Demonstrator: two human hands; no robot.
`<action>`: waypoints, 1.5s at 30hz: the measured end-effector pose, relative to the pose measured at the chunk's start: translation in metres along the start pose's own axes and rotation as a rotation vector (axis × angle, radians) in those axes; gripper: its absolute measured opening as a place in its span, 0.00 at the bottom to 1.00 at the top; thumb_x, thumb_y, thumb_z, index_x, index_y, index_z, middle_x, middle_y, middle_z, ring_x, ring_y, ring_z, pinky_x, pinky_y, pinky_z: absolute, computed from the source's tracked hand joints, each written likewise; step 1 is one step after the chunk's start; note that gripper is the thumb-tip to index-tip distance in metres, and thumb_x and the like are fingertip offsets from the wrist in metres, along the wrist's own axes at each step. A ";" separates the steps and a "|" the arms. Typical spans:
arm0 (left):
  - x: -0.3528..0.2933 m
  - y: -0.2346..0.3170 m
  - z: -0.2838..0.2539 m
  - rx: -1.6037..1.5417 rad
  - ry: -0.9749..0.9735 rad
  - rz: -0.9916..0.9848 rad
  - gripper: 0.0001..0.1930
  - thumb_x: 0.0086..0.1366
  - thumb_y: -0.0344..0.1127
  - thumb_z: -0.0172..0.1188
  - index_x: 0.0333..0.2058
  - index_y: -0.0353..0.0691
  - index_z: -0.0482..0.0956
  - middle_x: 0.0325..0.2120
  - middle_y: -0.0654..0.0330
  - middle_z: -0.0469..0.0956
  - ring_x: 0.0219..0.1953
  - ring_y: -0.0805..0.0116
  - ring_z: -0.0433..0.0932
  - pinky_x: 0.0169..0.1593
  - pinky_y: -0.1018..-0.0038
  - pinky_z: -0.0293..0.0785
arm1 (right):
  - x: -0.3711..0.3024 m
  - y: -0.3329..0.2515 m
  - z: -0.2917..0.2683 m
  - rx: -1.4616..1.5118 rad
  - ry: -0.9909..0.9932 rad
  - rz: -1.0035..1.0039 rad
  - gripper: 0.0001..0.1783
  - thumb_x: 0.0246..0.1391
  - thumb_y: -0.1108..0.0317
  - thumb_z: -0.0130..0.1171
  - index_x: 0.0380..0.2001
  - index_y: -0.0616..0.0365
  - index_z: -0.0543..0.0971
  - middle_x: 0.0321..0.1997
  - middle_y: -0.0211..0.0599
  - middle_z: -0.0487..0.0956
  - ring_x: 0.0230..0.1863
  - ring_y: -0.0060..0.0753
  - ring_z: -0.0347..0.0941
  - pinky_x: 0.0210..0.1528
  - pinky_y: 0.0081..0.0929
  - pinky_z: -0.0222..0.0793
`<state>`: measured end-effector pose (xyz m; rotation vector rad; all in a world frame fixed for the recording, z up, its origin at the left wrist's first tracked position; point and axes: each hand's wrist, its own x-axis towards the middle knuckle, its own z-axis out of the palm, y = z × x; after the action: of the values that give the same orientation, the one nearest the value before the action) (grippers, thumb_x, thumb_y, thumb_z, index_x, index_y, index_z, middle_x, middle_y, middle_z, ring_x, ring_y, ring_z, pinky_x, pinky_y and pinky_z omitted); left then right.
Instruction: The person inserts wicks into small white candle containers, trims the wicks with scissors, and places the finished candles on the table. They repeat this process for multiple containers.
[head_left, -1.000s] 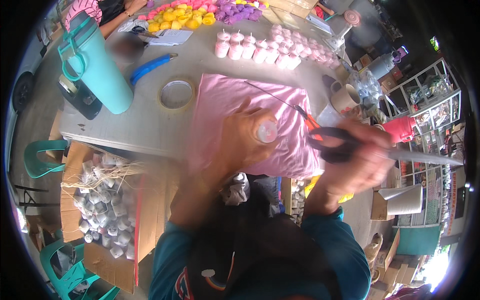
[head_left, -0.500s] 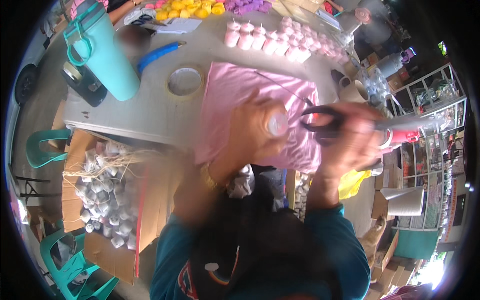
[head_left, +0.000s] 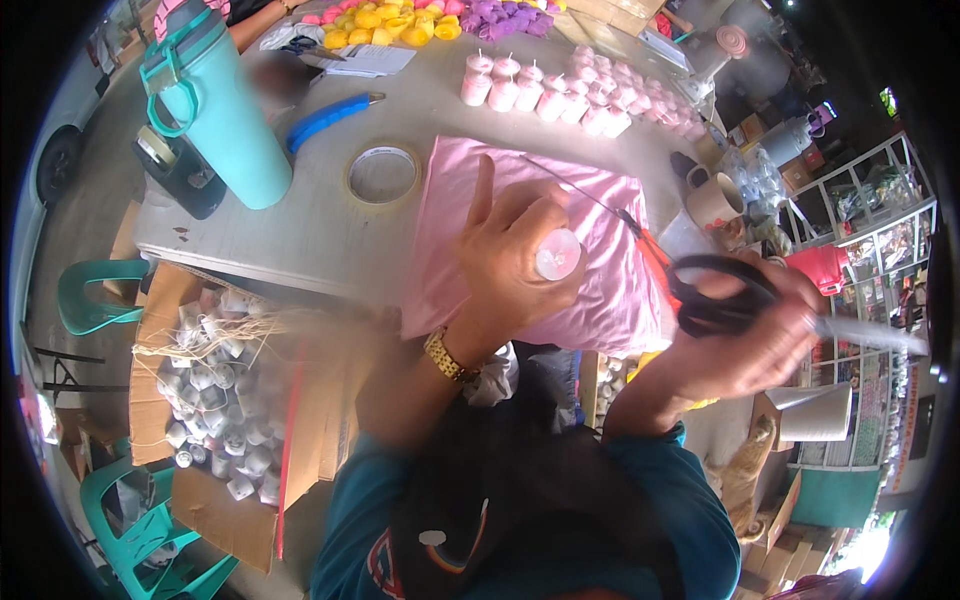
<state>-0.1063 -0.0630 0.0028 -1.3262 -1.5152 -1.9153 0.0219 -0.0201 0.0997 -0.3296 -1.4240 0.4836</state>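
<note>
My left hand (head_left: 510, 245) is closed around a small pink candle (head_left: 558, 255), whose round pale end faces up. Beneath that hand lies a cushion-like pad covered in pink cloth (head_left: 450, 200). In my right hand (head_left: 760, 345) is a pair of scissors (head_left: 715, 295), gripped near the black finger loops, which point left while the blades stick out to the right, blurred. A thin rod-like tool with an orange handle (head_left: 652, 250) lies across the right part of the pad, beside the scissors' loops.
Rows of pink candles (head_left: 525, 92) stand at the back. To the left are a tape roll (head_left: 383, 174), a blue cutter (head_left: 328, 120) and a turquoise bottle (head_left: 235, 120). A mug (head_left: 715, 198) stands right; a cardboard box (head_left: 220, 510) of small pale pieces sits lower left. Another person's arm (head_left: 262, 22) shows far left.
My right hand with the scissors has moved right and down, away from my left hand. The orange-handled tool shows more fully now. My left hand still holds the candle.
</note>
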 end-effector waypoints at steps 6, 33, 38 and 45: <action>-0.001 0.012 0.008 0.171 0.045 -0.041 0.15 0.41 0.30 0.68 0.31 0.41 0.76 0.28 0.61 0.75 0.32 0.59 0.76 0.66 0.41 0.44 | -0.034 0.015 0.003 0.059 -0.340 0.133 0.18 0.67 0.56 0.42 0.45 0.63 0.68 0.27 0.41 0.77 0.24 0.23 0.75 0.26 0.14 0.68; -0.010 0.005 0.001 -0.014 -0.033 -0.182 0.16 0.41 0.24 0.70 0.29 0.36 0.72 0.32 0.54 0.73 0.33 0.59 0.76 0.35 0.68 0.72 | -0.048 0.036 0.013 0.133 -0.427 0.197 0.14 0.66 0.60 0.45 0.40 0.62 0.68 0.26 0.35 0.75 0.24 0.23 0.75 0.26 0.17 0.70; -0.014 0.003 0.001 -0.058 -0.120 -0.257 0.15 0.41 0.27 0.71 0.26 0.36 0.73 0.21 0.54 0.74 0.23 0.59 0.76 0.29 0.70 0.71 | -0.044 0.032 0.016 0.088 -0.472 0.171 0.13 0.66 0.62 0.45 0.40 0.62 0.69 0.26 0.35 0.74 0.23 0.23 0.74 0.25 0.17 0.69; -0.019 -0.006 -0.003 0.014 -0.240 -0.181 0.11 0.43 0.32 0.67 0.24 0.39 0.73 0.18 0.54 0.74 0.20 0.54 0.75 0.26 0.68 0.71 | -0.013 0.009 0.012 0.248 -0.219 -0.084 0.17 0.65 0.59 0.43 0.32 0.60 0.74 0.25 0.38 0.75 0.21 0.26 0.71 0.24 0.21 0.68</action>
<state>-0.1031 -0.0685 -0.0165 -1.5030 -1.8162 -1.9008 0.0077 -0.0202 0.0855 -0.0172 -1.5622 0.6346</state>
